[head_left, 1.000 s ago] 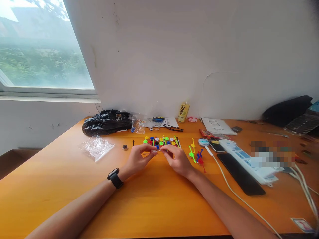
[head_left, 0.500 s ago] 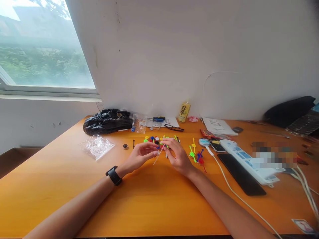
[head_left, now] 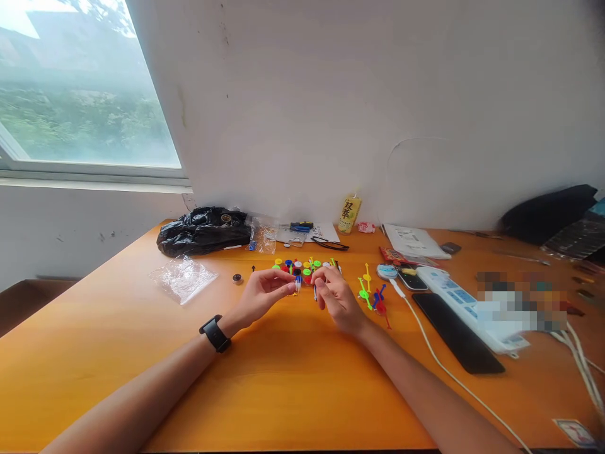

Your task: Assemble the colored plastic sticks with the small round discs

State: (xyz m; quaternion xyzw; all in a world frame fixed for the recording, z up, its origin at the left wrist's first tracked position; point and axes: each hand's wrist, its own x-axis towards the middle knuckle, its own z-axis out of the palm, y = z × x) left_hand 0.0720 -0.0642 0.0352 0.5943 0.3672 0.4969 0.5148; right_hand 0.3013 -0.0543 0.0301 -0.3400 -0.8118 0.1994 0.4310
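Observation:
My left hand (head_left: pixel 268 294) is over the middle of the table, thumb and index finger pinched together. A small whitish piece (head_left: pixel 298 284) shows at those fingertips, too small to name. Facing it, my right hand (head_left: pixel 336 297) has its fingers curled in; whatever they hold, if anything, is hidden. Just beyond both hands lies a cluster of small coloured plastic discs (head_left: pixel 318 272) in green, red, yellow, blue, white and black, partly covered by the fingers. Colourful arrow-shaped pieces (head_left: pixel 363 294) lie to the right of my right hand.
A clear plastic bag (head_left: pixel 184 280), a small round dark part (head_left: pixel 237 278) and a black bag (head_left: pixel 203 232) are on the left. Glasses (head_left: pixel 329 243) and a yellow bottle (head_left: pixel 350 213) stand behind. On the right are a power strip (head_left: pixel 454 295), a black phone-like slab (head_left: pixel 458 331) and a white cable (head_left: pixel 439 353).
The thin white stick that slanted between my hands no longer shows. My right fingers have curled in and drawn slightly away from the left ones, and more of the discs are visible.

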